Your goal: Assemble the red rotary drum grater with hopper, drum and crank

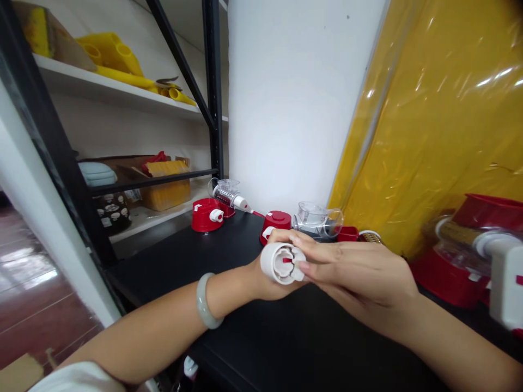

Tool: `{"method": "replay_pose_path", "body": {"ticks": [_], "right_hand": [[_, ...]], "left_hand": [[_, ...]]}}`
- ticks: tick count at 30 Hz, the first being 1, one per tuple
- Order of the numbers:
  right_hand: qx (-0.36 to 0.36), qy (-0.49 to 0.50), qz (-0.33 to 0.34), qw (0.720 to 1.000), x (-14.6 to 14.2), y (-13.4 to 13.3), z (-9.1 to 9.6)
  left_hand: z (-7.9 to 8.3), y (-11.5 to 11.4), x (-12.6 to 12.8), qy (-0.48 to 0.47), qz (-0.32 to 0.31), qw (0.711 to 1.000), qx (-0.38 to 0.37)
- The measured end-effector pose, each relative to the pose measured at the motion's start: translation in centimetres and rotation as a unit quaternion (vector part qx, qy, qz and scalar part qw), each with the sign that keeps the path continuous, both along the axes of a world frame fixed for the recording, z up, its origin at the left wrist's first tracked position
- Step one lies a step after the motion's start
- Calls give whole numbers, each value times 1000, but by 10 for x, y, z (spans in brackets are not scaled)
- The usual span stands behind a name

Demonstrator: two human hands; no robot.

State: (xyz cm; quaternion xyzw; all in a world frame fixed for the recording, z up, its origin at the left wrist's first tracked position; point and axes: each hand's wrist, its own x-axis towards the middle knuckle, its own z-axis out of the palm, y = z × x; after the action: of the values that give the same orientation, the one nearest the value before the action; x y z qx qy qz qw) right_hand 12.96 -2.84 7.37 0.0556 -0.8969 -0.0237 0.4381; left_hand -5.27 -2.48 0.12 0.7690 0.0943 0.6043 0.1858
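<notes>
My left hand [265, 289] grasps white hollow cylindrical plastic part [281, 269] above black flat tabletop [327, 343], mouth facing me, likely for visibility; right hand [363, 267] touches edge, grip unclear.

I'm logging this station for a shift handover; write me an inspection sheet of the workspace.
Surface: black tabletop, carrying red and clear plastic parts.
Job's things: white cylindrical part, open end facing the camera, a bit of red inside.
Clutter: two red bases and a clear plastic piece beyond the hands; a red-and-white assembly at the far right.
Hands: left hand holds the part; right hand has fingers at its right edge.
Cables: nothing seen.
Surroundings: shelving at left, white panel behind, yellow sheeting at right.
</notes>
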Motion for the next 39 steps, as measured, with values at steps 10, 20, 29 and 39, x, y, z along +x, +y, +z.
{"method": "replay_pose_path", "body": {"ticks": [10, 20, 29, 39], "right_hand": [[-38, 27, 23, 999, -8, 6, -10], [0, -8, -39, 999, 5, 3, 1], [37, -2, -45, 998, 3, -2, 1], [-44, 59, -66, 995, -1, 6, -4]], "left_hand": [[9, -6, 2, -32, 67, 996, -57], [18, -12, 3, -20, 139, 987, -79], [13, -6, 2, -73, 78, 993, -41], [18, -11, 9, -176, 123, 972, -95]]}}
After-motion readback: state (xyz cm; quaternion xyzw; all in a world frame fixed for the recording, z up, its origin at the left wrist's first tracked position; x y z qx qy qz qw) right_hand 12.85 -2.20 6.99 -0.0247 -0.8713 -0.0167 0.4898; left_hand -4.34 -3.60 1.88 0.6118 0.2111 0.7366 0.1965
